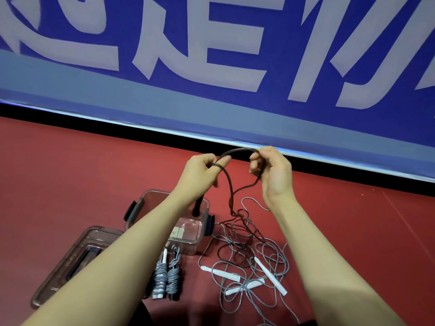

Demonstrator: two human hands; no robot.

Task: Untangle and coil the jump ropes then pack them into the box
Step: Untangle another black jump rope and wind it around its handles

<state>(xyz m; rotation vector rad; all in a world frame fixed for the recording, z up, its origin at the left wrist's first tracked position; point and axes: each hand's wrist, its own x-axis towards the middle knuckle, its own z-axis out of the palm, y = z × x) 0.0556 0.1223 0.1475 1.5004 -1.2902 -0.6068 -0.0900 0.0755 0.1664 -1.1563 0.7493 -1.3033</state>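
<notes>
Both hands are raised in the middle of the frame, above the red floor [70,172]. The left hand [202,171] has its fingers curled round a dark rope [229,184], which loops over its forefinger. The right hand [273,171] pinches the same rope between thumb and curled fingers. Between the two hands the rope arches upward in a short bow. From both hands it drops toward the centre of the frame, and the strands meet above a loose tangle [244,234] on the floor.

That tangle mixes the dark rope with grey rope [280,260], spread over the lower middle and lower right of the frame. White handles [221,274] lie among the grey loops, some crossing each other.

Left of the tangle, in the lower middle, two grey ropes lie wound into tight bundles [166,276], side by side and touching, just in front of the box [143,203].

The box is clear plastic with dark latches and stands open left of centre, partly hidden by the left forearm. A dark handle [197,207] stands at its far right corner; whether it is inside cannot be told. The lid [58,274] lies flat at lower left, just beside the box.

A blue banner [211,102] with large pale characters fills the top of the frame.
</notes>
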